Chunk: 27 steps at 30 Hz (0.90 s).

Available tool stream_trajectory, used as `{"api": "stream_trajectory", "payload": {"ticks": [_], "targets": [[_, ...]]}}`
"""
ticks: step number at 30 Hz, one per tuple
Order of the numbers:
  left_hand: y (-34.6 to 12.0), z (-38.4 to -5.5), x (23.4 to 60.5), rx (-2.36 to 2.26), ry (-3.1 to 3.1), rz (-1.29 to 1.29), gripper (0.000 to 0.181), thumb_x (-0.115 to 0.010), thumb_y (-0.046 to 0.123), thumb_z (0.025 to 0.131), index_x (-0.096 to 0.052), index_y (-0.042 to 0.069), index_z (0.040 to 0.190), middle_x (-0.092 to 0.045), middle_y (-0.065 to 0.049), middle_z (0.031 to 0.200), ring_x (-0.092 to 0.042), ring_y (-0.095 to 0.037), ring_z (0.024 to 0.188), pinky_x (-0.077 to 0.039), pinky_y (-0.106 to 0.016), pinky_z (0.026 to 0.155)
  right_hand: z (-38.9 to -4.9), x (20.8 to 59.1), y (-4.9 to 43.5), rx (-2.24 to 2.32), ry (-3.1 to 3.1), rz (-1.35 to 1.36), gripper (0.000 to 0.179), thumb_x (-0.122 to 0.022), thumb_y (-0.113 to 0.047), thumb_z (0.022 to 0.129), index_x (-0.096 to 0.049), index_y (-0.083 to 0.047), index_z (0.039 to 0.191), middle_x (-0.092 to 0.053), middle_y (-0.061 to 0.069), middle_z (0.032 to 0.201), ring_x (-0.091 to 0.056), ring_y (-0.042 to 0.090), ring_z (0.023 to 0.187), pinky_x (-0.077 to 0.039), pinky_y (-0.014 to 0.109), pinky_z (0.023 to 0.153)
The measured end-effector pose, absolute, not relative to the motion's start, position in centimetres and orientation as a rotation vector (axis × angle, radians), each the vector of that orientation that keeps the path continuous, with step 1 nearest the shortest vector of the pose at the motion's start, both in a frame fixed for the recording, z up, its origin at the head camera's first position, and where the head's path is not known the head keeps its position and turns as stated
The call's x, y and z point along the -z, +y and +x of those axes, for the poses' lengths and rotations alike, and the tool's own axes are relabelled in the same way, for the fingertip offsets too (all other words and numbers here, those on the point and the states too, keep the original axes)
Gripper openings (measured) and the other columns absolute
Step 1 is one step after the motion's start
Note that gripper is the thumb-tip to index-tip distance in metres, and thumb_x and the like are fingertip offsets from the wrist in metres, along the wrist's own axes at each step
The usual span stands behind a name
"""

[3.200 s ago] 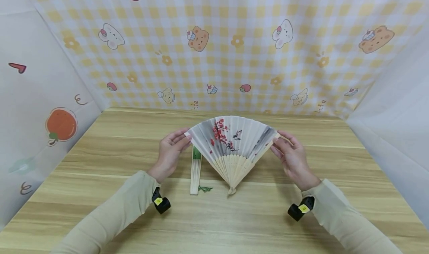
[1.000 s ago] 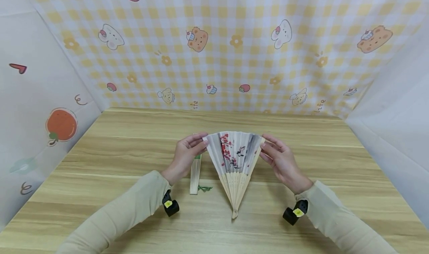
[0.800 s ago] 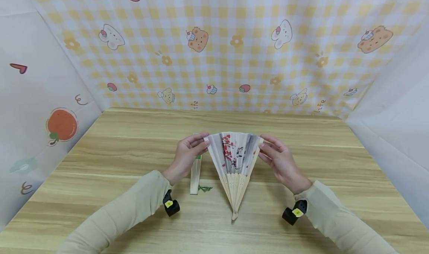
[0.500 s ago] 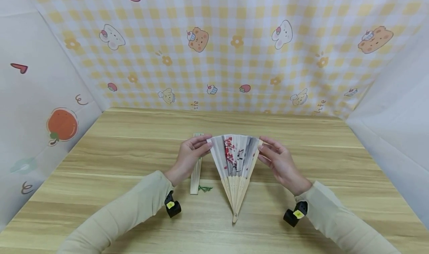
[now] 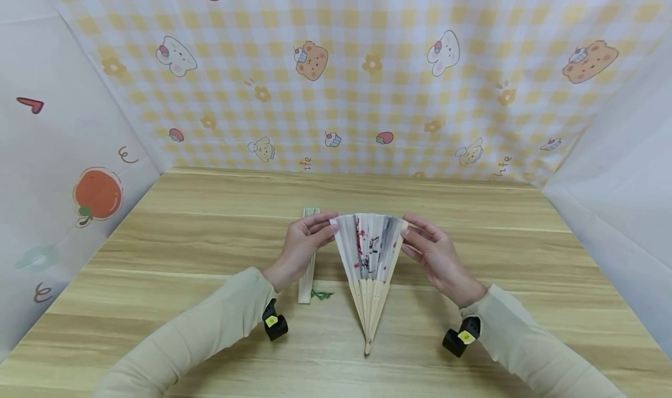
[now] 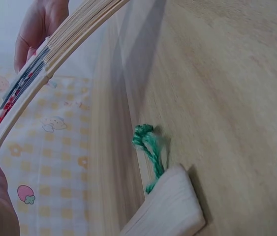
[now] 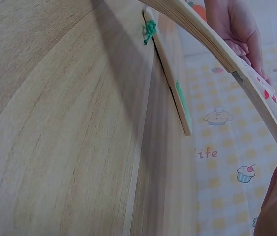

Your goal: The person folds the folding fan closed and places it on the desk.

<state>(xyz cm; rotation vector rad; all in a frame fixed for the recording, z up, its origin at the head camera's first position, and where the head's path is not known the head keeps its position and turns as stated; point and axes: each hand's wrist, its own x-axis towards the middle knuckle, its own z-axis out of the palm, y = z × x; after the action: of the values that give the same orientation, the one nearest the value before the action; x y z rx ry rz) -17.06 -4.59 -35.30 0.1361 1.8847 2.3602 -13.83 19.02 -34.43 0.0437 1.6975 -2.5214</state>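
A folding fan (image 5: 371,252) of pale printed fabric with red blossoms and wooden ribs is partly spread, its pivot end toward the front of the table. My left hand (image 5: 301,246) pinches the top of its left outer rib between thumb and fingers. At the opposite outer rib, my right hand (image 5: 436,255) pinches the upper corner the same way. Both wrist views show the fan raised off the tabletop along its ribs. A second fan (image 5: 305,287), folded, with a green tassel (image 5: 321,295), lies on the table, partly hidden behind my left hand.
The wooden table (image 5: 210,229) runs back to a yellow-checked cloth (image 5: 346,106) with cartoon prints. A white curtain (image 5: 68,135) hangs at the left, and another pale curtain (image 5: 619,170) at the right. Black wrist cameras sit on both wrists.
Both hands have come closer together and the fan has narrowed from a wide spread. Its pivot has shifted toward the front of the table. The folded fan has stayed put.
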Motion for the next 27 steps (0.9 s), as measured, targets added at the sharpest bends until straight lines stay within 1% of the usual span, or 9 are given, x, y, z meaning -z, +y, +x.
{"api": "stream_trajectory", "payload": {"ticks": [4,11,17,22,27], "targets": [[-4.42,-17.04,35.33,-2.361,1.878,0.159,0.029,-0.058,-0.003,0.082,-0.055,-0.006,0.11,-0.063,-0.007,0.092,-0.061,-0.012,0.081,-0.05,-0.03,0.079,-13.76,34.41,19.07,2.507,1.702,0.044,0.024,-0.053,0.0,0.087,-0.059,-0.019,0.101,-0.054,0.0,0.092,-0.058,0.009,0.08,-0.05,0.018,0.072],[-4.31,-16.95,35.34,-2.355,1.879,0.198,0.029,-0.057,-0.004,0.083,-0.055,-0.007,0.111,-0.063,-0.006,0.092,-0.061,-0.011,0.08,-0.05,-0.027,0.078,-13.74,34.31,19.05,2.491,1.701,0.034,0.024,-0.053,-0.001,0.087,-0.056,-0.016,0.106,-0.053,0.001,0.095,-0.058,0.01,0.082,-0.05,0.02,0.074],[-4.15,-16.82,35.34,-2.354,1.887,0.22,0.028,-0.056,-0.004,0.083,-0.055,-0.008,0.111,-0.063,-0.006,0.092,-0.061,-0.01,0.081,-0.05,-0.026,0.077,-13.71,34.21,18.96,2.477,1.705,0.038,0.024,-0.053,-0.001,0.087,-0.058,-0.017,0.104,-0.054,0.001,0.094,-0.058,0.01,0.081,-0.05,0.02,0.074],[-4.02,-16.83,35.39,-2.349,1.883,0.253,0.029,-0.054,-0.005,0.084,-0.054,-0.007,0.112,-0.062,-0.009,0.096,-0.06,-0.011,0.082,-0.05,-0.028,0.078,-13.71,34.14,18.68,2.467,1.712,0.028,0.024,-0.052,0.0,0.087,-0.059,-0.019,0.1,-0.054,0.001,0.093,-0.058,0.01,0.081,-0.05,0.021,0.074],[-3.97,-16.87,35.42,-2.333,1.867,0.291,0.029,-0.052,-0.002,0.086,-0.053,-0.007,0.115,-0.059,-0.014,0.105,-0.06,-0.013,0.088,-0.048,-0.029,0.081,-13.67,34.17,18.52,2.447,1.748,0.016,0.024,-0.052,0.0,0.087,-0.058,-0.018,0.101,-0.053,0.002,0.094,-0.058,0.01,0.081,-0.05,0.021,0.074]]}}
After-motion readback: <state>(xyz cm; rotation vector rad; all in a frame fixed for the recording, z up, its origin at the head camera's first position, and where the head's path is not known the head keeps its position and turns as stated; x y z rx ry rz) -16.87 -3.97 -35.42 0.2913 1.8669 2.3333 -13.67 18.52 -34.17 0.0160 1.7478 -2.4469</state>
